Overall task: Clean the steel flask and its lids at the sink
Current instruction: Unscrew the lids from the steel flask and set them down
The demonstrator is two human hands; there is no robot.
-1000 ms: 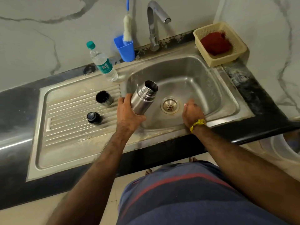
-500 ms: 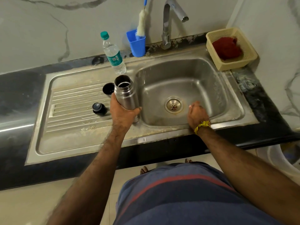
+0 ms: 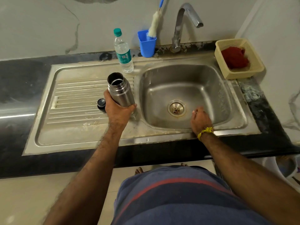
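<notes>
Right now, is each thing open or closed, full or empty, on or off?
Steel flask: open, upright, gripped by left hand.
Small black lid: off, lying on the draining board.
Clear plastic water bottle: capped.
Curved steel tap: off.
Right hand: empty, in the basin.

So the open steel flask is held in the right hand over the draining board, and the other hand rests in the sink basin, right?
Not quite: the head view shows the left hand gripping the open steel flask over the draining board. It is the right hand that rests in the sink basin.
</notes>
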